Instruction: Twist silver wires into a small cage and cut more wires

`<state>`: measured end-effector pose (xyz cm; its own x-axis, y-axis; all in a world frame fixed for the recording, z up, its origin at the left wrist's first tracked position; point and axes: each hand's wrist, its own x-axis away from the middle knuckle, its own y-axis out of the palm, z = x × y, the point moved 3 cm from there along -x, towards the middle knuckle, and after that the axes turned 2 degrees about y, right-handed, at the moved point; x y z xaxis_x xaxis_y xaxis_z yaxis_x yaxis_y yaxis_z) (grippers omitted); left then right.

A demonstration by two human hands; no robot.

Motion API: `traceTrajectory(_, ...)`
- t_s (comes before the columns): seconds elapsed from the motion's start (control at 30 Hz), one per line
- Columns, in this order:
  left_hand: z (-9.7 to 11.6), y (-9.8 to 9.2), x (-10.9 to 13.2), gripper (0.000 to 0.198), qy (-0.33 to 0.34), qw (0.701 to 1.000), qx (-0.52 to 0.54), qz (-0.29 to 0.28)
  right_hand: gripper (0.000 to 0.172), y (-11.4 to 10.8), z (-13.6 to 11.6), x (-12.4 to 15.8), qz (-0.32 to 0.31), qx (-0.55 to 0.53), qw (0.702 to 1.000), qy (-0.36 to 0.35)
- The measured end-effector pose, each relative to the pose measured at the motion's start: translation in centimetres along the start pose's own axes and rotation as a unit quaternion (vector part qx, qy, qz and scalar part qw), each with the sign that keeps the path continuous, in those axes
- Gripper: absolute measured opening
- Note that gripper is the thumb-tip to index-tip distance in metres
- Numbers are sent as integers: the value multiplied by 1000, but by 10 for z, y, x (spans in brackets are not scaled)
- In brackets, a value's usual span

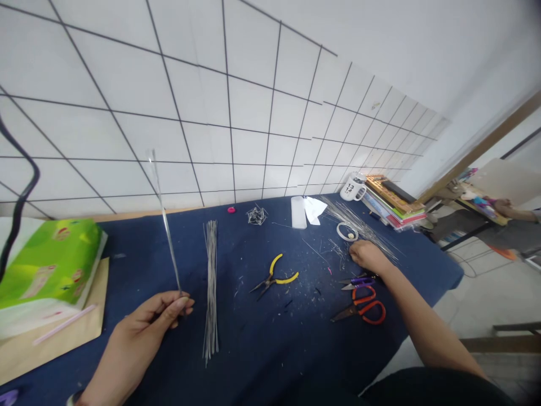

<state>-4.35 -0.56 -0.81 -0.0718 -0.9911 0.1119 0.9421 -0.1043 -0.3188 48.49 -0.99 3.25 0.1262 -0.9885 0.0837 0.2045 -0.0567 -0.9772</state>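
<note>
My left hand point(146, 327) pinches the lower end of a thin silvery wire strand point(168, 237), which stands up and leans slightly left; I cannot tell if it is one wire or several together. To the right of that hand lies a long bundle of straight wires point(211, 287). My right hand point(367, 255) is low over the table with its fingers curled, close to a white tape ring point(347, 232) and short wire pieces point(338, 251). Its fingertips are partly hidden, and what they hold, if anything, does not show.
Yellow-handled pliers point(273, 278) lie open mid-table among clippings. Purple snips point(358, 283) and red-handled scissors point(363, 307) sit below my right wrist. Further back are a wire tangle point(257, 215), loose wires point(359, 223), a mug point(353, 188) and books point(393, 203). A green tissue pack point(54, 259) is left.
</note>
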Motion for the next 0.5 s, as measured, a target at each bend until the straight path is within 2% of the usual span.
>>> traceTrajectory(0.23,-1,0,-1,34,-3,1000,-10,5,18,-3,4,2,11,-7,1000,-18)
traceTrajectory(0.4,-2,-1,-1,33,-12,1000,-17,-2,37,-9,8,-3,0,-17,999,-31)
traceTrajectory(0.5,-3,-1,-1,33,-16,1000,-11,-5,26,-11,8,-7,-16,-23,999,-29)
